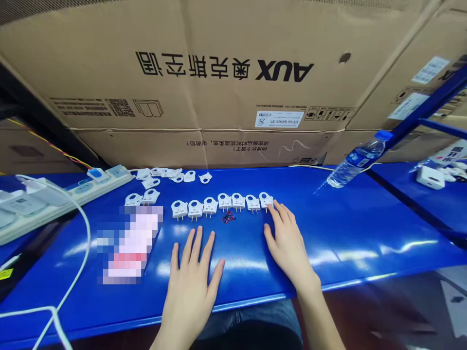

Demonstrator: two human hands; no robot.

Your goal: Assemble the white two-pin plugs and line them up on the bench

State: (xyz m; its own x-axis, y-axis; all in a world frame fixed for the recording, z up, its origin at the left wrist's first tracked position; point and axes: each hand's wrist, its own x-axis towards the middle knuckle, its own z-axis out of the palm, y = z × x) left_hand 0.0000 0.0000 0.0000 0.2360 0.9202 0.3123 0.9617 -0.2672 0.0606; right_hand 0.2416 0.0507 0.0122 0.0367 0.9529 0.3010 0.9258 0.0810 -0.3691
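Observation:
My left hand [192,279] lies palm down on the blue table [241,262], fingers spread, with nothing in it. Beyond its fingertips, several white two-pin plugs with ring-shaped tops stretch in a row, pins toward me, from the leftmost plug [179,210] to the rightmost plug [265,199]. At that right end, my right hand [289,239] has its fingers stretched out. Its fingertips are at the edge of the rightmost plug, and I cannot tell whether they press on it. A small bundle of red and black wire [229,217] sits just below the middle of the row.
More white plugs [189,176] lie at the back left, near a power strip [98,184]. A blurred-out pinkish rectangle [134,243] is left of my left hand. A white cable [86,233] loops at far left. A water bottle [359,160] leans at right, before a large cardboard box [204,97].

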